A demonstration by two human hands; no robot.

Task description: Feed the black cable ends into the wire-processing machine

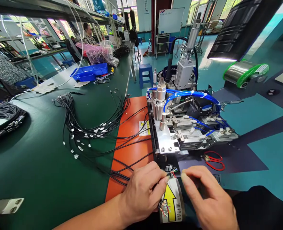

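Note:
My left hand [147, 188] pinches a black cable [169, 174] between thumb and forefinger, close to its end. Thin red, green and light wires fan out of that end towards the right. Below the same hand, more cable ends with bared coloured wires [164, 209] hang beside a label with a yellow arrow [171, 201]. My right hand [208, 195] is just right of the wire tips, apart from them, with thumb and forefinger pressed together. Whatever may be between those fingertips is too small to make out. The machine [184, 127] with metal cylinders and blue hoses stands beyond both hands.
A bundle of black cables [93, 129] lies across the green table and an orange mat [134, 127]. Red-handled cutters [213, 160] rest right of the machine. A solder spool [243, 73] hangs beneath a black lamp [237, 28]. At the back left are blue trays [90, 72].

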